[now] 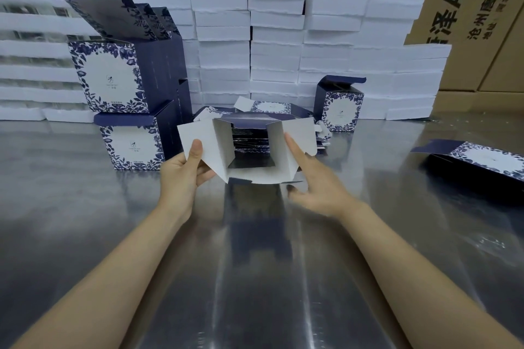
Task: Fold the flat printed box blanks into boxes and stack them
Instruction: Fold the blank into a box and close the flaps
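I hold a half-opened box blank [249, 147] above the metal table, its white inside and open end facing me. My left hand [184, 167] pinches the blank's left flap, thumb on the front. My right hand [312, 181] has its index finger straight against the right side panel, other fingers curled under the blank's lower right corner. A pile of flat blue-and-white printed blanks [272, 109] lies just behind. Folded boxes [127, 110] stand stacked in two layers at the left, lids up. One more folded box [340, 105] stands at the right.
A flattened printed box [479, 161] lies on the shiny steel table [255, 263] at the far right. Walls of white flat cartons [326, 45] rise along the back, with large brown shipping cartons [467, 8] behind them.
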The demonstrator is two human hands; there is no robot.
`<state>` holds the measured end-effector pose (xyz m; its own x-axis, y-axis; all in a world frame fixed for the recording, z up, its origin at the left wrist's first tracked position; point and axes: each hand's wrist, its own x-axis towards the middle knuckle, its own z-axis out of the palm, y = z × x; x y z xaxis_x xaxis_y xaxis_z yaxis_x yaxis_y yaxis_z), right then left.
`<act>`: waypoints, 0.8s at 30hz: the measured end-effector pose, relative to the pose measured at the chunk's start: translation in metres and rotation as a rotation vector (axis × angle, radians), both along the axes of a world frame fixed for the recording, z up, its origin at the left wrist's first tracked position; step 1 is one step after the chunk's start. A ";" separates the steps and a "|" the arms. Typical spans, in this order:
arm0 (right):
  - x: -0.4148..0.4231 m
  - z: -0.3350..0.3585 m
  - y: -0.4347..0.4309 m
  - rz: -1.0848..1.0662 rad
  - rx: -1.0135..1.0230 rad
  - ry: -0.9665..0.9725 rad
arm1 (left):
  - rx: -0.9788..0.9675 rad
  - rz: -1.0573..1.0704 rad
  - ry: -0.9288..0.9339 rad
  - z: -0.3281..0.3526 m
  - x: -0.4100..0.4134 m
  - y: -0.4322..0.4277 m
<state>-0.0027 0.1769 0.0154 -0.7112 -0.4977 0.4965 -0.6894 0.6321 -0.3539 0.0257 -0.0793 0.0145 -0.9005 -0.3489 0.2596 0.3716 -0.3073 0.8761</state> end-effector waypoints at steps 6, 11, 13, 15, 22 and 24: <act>-0.003 -0.009 -0.016 -0.078 -0.528 -0.027 | -0.124 -0.060 0.048 0.000 0.004 0.013; -0.003 -0.007 -0.021 -0.248 -0.675 0.055 | -0.699 -0.053 0.169 -0.008 0.006 0.021; -0.003 -0.006 -0.020 -0.256 -0.684 0.116 | -0.975 0.016 0.244 -0.011 0.006 0.023; -0.001 -0.007 -0.022 -0.256 -0.637 0.170 | -1.030 -0.012 0.279 -0.013 0.007 0.028; 0.010 0.007 -0.034 -0.210 -0.338 0.318 | -1.055 -0.007 0.290 -0.015 0.000 0.012; 0.014 0.011 -0.036 -0.193 -0.234 0.368 | -0.948 0.007 0.283 -0.014 -0.002 0.005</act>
